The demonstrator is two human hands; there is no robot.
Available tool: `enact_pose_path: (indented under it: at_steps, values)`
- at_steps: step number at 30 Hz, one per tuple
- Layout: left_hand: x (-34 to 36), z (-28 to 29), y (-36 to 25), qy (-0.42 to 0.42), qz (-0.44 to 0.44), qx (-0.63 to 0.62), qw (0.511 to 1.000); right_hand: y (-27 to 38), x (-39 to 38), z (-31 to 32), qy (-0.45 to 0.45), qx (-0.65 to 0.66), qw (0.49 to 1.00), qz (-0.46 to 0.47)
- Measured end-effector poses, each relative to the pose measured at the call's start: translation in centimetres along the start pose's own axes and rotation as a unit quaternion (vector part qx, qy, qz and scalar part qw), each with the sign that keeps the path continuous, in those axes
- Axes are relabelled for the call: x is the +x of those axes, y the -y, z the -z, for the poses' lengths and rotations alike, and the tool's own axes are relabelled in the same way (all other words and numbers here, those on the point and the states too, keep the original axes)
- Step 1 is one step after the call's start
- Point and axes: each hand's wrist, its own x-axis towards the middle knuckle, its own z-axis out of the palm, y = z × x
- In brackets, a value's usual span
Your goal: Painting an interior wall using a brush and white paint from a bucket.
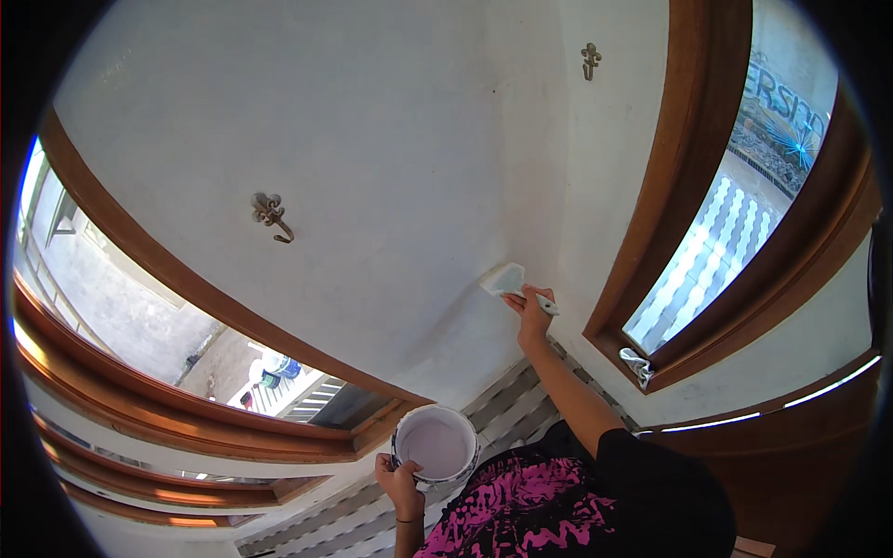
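Observation:
My right hand (532, 310) is wrapped round the handle of a wide paintbrush (505, 277), whose pale bristles lie against the white wall (372, 158) near its inner corner, where faint shading or streaks show. My left hand (400, 477) grips the rim of a round white container (435, 445) of pale, pinkish-grey paint, thumb over the edge. The container is held low, in front of my black T-shirt with a pink print, below and left of the brush.
Two ornate metal hooks (270, 216) (589, 60) are fixed to the walls. Wood-framed windows stand left (167, 321) and right (651, 223); a crumpled pale cloth (638, 365) lies on the right sill. Patterned grey tiled floor (502, 400) shows below, and brown wood (781, 465) at lower right.

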Motion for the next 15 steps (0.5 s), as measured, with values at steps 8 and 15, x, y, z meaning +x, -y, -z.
enact_pose_path:
  at_steps: [8,15]
  values:
    - [-0.7,0.1,-0.4,-0.021,0.003,-0.004,1.000,2.6,0.5,-7.2,-0.057,-0.080,0.995,0.023]
    - [0.2,0.4,0.8,-0.011,-0.003,-0.015,1.000,10.6,-1.5,-13.8,0.018,-0.034,0.999,0.018]
